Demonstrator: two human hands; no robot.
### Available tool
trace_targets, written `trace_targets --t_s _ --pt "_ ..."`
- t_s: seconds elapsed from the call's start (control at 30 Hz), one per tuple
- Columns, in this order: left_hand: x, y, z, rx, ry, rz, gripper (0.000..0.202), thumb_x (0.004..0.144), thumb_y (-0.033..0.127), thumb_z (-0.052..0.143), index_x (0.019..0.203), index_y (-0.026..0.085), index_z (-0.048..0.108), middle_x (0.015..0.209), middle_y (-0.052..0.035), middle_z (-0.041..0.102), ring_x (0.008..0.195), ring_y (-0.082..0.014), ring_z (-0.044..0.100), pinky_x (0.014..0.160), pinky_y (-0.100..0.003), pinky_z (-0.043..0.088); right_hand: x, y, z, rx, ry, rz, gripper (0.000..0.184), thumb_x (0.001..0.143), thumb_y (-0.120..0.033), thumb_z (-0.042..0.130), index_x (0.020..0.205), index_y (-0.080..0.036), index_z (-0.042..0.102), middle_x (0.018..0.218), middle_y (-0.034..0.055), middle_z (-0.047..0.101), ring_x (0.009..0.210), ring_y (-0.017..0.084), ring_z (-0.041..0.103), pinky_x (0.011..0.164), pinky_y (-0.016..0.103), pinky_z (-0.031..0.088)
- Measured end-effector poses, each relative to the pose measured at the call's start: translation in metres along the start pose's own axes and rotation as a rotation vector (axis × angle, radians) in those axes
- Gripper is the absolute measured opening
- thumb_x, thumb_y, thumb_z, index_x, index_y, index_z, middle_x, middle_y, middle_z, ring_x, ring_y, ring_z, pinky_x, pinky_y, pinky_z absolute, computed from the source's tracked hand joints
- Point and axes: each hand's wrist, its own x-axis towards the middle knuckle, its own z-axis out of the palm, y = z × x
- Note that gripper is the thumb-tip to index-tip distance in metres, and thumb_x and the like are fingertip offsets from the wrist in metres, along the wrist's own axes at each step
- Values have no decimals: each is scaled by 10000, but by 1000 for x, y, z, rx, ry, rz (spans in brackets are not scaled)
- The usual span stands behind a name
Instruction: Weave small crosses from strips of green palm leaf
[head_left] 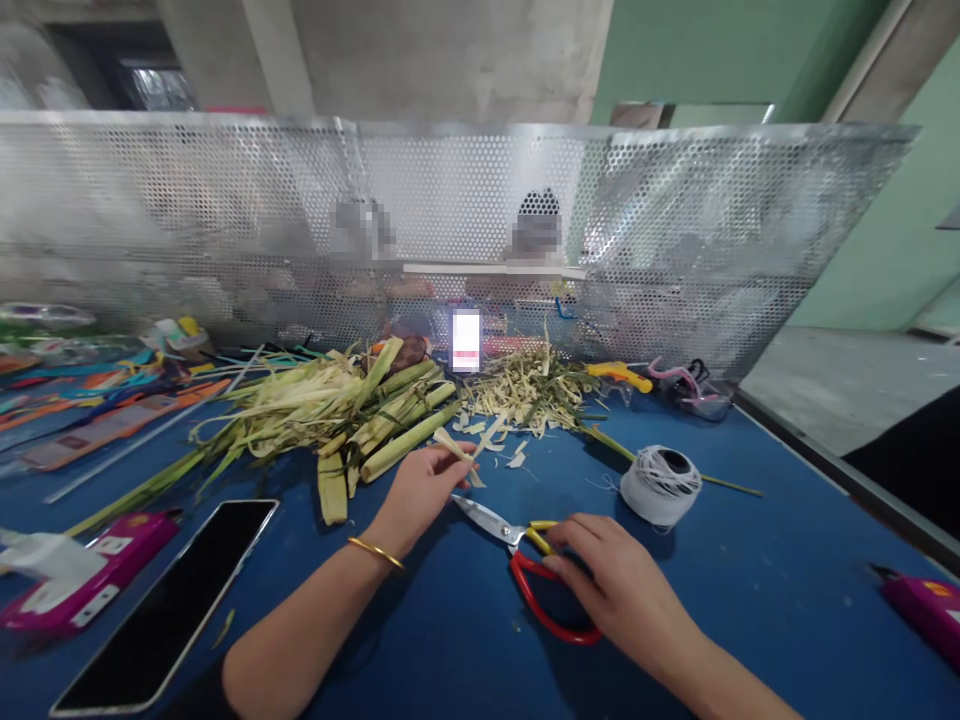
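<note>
Pale strips of plant husk (pixel 454 445) are pinched between the fingers of my left hand (pixel 431 482), just above the blue table. A pair of scissors (pixel 487 520) with red and yellow handles lies on the table, its blades parted a little and pointing toward my left hand. My right hand (pixel 604 570) is at the handles, fingers curled on the yellow one, with the red loop below. A heap of cut pale scraps (pixel 525 390) lies beyond my hands. Left of it are green stalks (pixel 409 440) and a bundle of long leaves (pixel 300 395).
A white string ball (pixel 660 485) stands at the right, near a yellow tool (pixel 621 376). On the left lie a phone (pixel 172 600) and a purple power strip (pixel 97 580). Behind rises a perforated metal screen (pixel 480 190), with people blurred beyond it.
</note>
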Motion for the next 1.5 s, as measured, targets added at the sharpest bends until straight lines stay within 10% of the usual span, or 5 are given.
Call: trace_targets --t_s 0.27,0.6,0.8,0.97,1.5 --pt "13 -20 -9 245 -10 133 212 717 260 597 863 213 744 792 -44 714 712 -192 618 648 -250 425 -6 9 -6 36 56 -4 170 920 -230 460 860 -226 620 805 53 676 739 190 621 679 328 487" --pt "-10 -14 14 -420 -476 -185 355 703 358 716 938 163 535 717 -19 667 474 -63 514 457 -173 350 3 10 5 182 229 132 267 886 -272 490 1117 -232 617 1142 119 636 1047 250 602 891 412 495" --pt "-19 -20 22 -548 -671 -235 333 702 337 731 930 138 592 705 -24 656 444 -44 504 443 -164 331 20 -3 7 510 7 115 180 877 -256 521 915 -229 695 1023 66 687 1045 232 593 923 379 460" --pt "-23 -17 22 -531 -675 -310 345 680 366 733 899 131 606 696 -46 676 436 -61 519 431 -175 326 22 -7 10 498 -2 98 209 892 -239 502 753 -208 655 754 22 663 772 184 600 774 327 468" --pt "-26 -21 32 -661 -542 -399 262 620 270 787 753 134 608 557 35 585 398 -28 424 408 -153 314 18 3 16 239 135 -86 177 915 -147 456 800 -225 567 736 -22 633 719 135 597 1003 417 323"
